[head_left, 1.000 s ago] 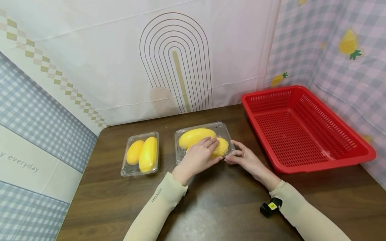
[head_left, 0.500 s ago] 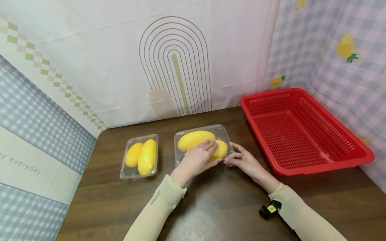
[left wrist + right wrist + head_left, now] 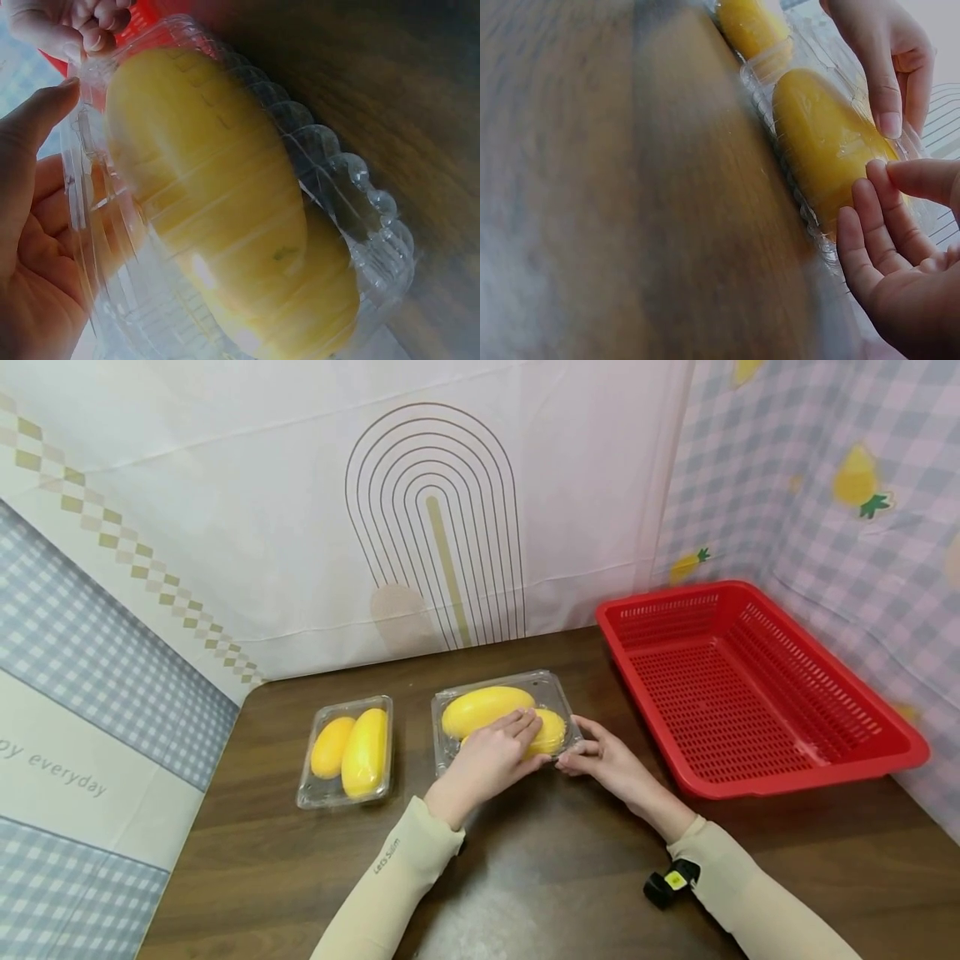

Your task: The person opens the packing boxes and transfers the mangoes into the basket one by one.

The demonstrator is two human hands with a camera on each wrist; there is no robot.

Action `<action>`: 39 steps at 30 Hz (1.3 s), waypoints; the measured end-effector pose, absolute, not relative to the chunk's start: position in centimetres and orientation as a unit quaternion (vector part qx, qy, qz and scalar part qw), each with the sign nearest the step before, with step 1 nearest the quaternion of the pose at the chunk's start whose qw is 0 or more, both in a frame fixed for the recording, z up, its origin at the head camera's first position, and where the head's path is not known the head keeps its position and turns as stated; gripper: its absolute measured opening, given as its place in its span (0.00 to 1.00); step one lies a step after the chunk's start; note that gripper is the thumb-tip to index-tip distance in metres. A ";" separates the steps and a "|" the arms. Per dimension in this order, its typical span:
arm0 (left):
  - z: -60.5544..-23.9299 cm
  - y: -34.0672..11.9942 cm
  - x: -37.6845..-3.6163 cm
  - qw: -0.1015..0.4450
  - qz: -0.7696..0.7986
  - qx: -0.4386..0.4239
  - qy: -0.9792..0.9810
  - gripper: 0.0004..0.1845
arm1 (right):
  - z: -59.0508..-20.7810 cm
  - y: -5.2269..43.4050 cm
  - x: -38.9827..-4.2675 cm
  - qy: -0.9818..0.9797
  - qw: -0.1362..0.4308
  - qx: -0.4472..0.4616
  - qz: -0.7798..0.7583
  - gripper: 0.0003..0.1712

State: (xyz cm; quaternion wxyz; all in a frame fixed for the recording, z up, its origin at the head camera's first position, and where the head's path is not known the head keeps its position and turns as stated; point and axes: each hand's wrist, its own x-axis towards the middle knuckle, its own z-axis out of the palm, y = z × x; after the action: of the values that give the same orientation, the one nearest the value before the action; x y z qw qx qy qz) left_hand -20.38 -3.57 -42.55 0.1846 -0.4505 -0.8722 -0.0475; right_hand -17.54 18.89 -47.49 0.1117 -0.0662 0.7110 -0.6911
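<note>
A clear plastic clamshell box (image 3: 553, 687) holding two yellow fruits (image 3: 480, 708) stands mid-table. My left hand (image 3: 517, 743) lies over its lid, with the fingers on top and the thumb at the front rim. My right hand (image 3: 573, 745) pinches the box's front right corner. In the left wrist view the yellow fruit (image 3: 217, 187) fills the clear box (image 3: 360, 225), with my left hand (image 3: 30, 225) at its edge and my right hand (image 3: 82, 22) curled on the corner. The right wrist view shows my right hand (image 3: 892, 195) at the rim of the box (image 3: 761, 71) and my left hand (image 3: 885, 75) on the lid.
A second clear box (image 3: 311, 789) with two yellow fruits sits to the left. A red perforated basket (image 3: 787, 777) stands at the right, against the cloth backdrop. Bare brown table (image 3: 540, 877) lies in front of me.
Both hands stay at the box as before. Only the head view has shifted slightly.
</note>
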 end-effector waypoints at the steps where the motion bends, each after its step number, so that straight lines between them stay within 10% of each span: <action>1: -42.6 -3.5 -20.4 0.188 -0.046 -0.450 -0.872 0.28 | -47.5 18.9 -17.6 0.711 0.112 -0.066 -0.691 0.45; 11: -42.8 -2.5 -19.9 0.309 0.091 -0.446 -0.835 0.29 | -47.7 19.0 -17.6 0.708 0.116 -0.067 -0.693 0.44; 39: -40.2 -0.2 -20.0 0.255 0.151 -0.474 -0.830 0.08 | -47.4 18.7 -17.0 0.717 0.102 -0.039 -0.688 0.44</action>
State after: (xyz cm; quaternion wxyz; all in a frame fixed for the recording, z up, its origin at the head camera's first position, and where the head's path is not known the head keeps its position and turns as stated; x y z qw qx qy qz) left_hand -20.00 -0.22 -40.16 0.2547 -0.4735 -0.8295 0.1510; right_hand -17.00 18.66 -47.36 0.1018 -0.0389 0.7173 -0.6882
